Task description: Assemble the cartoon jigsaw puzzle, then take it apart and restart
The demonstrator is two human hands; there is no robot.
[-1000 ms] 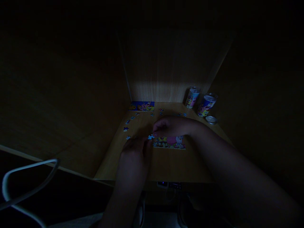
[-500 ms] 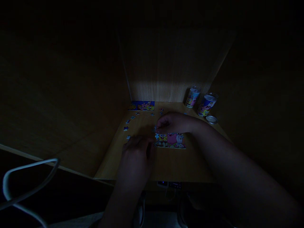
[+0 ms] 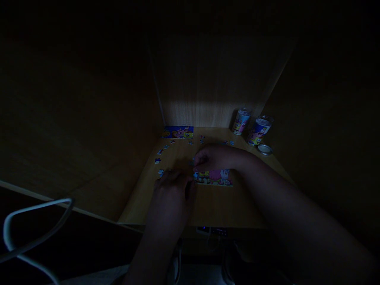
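A partly assembled cartoon jigsaw puzzle (image 3: 215, 180) lies in the middle of the wooden desk. My right hand (image 3: 208, 157) is closed over its upper left corner, fingertips pressed together near the left edge; a piece between them is too dark to make out. At the puzzle's lower left corner, my left hand (image 3: 175, 188) has its fingers curled, thumb and forefinger tips touching the left edge. Loose puzzle pieces (image 3: 158, 160) curve along the left of the desk. Several more pieces (image 3: 202, 139) lie beyond my right hand, partly hidden by it.
A finished puzzle strip (image 3: 179, 132) rests against the back panel. Two cartoon-printed cans (image 3: 241, 122) stand at the back right, with a round metal lid (image 3: 265, 149) before them. Dark side walls enclose the desk. A white cable (image 3: 38, 204) loops at lower left.
My right hand has come slightly nearer along the puzzle's left edge, uncovering pieces behind it. My left hand has shifted a little right, its fingertips now against the puzzle's edge.
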